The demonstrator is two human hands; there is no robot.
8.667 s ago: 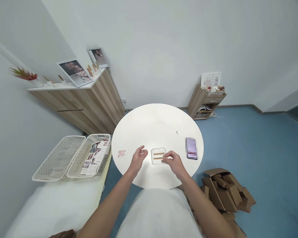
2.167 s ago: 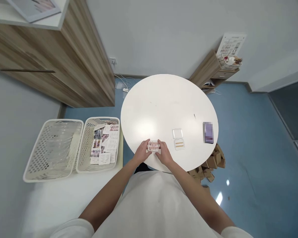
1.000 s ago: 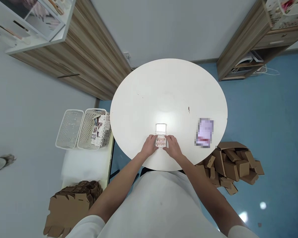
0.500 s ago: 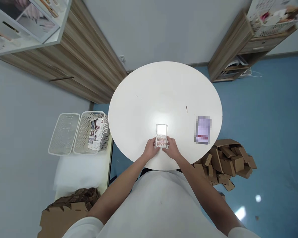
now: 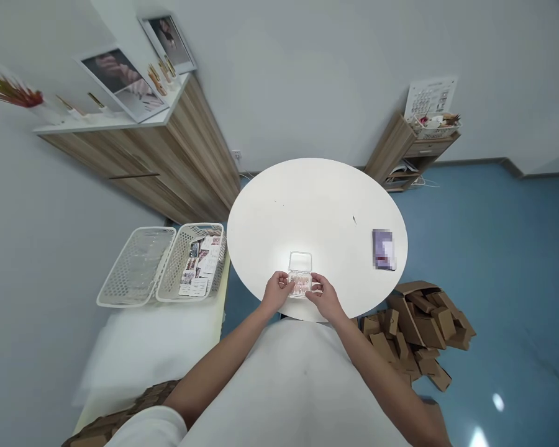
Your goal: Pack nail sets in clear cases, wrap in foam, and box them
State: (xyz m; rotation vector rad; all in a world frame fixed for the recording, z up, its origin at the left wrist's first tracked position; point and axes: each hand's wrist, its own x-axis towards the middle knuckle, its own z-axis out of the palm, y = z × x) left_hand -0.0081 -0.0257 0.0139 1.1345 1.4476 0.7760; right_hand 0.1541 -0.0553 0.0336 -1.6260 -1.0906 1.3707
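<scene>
A small clear hinged box of pink false nails (image 5: 300,284) lies near the front edge of the white oval table. Its transparent lid (image 5: 300,261) is folded back, away from me. My left hand (image 5: 277,290) grips the box by its left side, with the thumb reaching over the rim toward the nails. On the opposite side my right hand (image 5: 325,295) holds the box, its thumb at the near right corner and its fingers along the right edge. The nails sit in rows, though single pieces are too small to make out well.
A pixelated purple item (image 5: 384,249) rests on the table's right side. To the left, a white basket (image 5: 168,292) holds printed cards, beside another white basket (image 5: 116,288). Cardboard boxes (image 5: 428,313) are heaped at the lower right. A wooden cabinet (image 5: 200,149) stands back left.
The head view has tilted up, showing more wall and cabinet top. My left thumb has come over the box's edge, and my right thumb has moved onto its near right corner.
</scene>
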